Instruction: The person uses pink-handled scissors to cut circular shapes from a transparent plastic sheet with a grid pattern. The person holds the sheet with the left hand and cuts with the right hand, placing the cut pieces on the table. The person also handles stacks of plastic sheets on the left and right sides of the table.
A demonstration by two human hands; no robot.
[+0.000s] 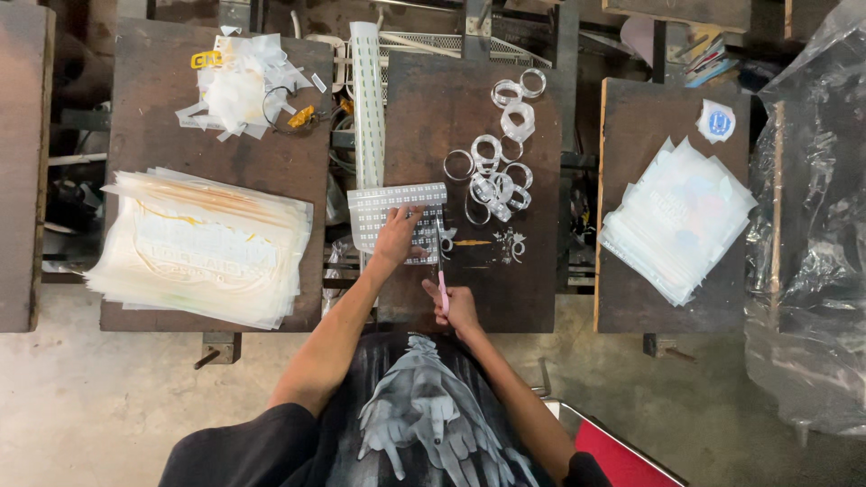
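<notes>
Cutting a dotted sheet with pink-handled scissors.

My right hand (458,307) is clenched round the scissors (441,271), blades pointing away from me along the dotted sheet (383,209). My left hand (397,236) presses that sheet flat just left of the blades. Clear tape rings (494,176) lie beyond and right of my grip; a stack of printed films (203,248) sits far left.

Dim, even overhead light, soft shadows, dark surfaces, mild glare on clear plastic, slight softness and wide-angle stretch at edges
</notes>
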